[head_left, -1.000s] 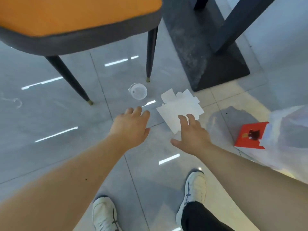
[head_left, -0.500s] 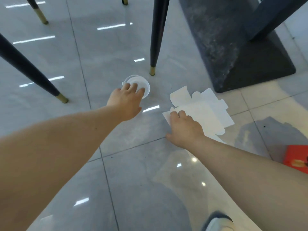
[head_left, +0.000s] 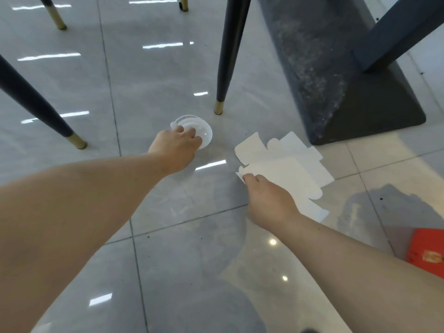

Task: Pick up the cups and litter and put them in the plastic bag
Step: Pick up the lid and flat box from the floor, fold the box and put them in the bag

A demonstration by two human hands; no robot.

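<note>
A clear plastic cup lid [head_left: 203, 129] lies on the grey tiled floor beside a chair leg. My left hand [head_left: 176, 150] rests on its near side with the fingers curled over its rim. A flattened white cardboard piece [head_left: 288, 162] lies to the right on the floor. My right hand [head_left: 266, 200] pinches its near left corner, which is lifted slightly off the tiles. The plastic bag is out of view.
Black chair legs with gold tips stand at the centre [head_left: 227, 68] and at the left [head_left: 43, 109]. A dark table base [head_left: 336, 87] sits at the upper right. A red box [head_left: 425, 248] lies at the right edge.
Both hands have closed: the left fingers curled onto the lid, the right fingers gathered the cardboard's corner. The camera has moved lower and closer to the floor.
</note>
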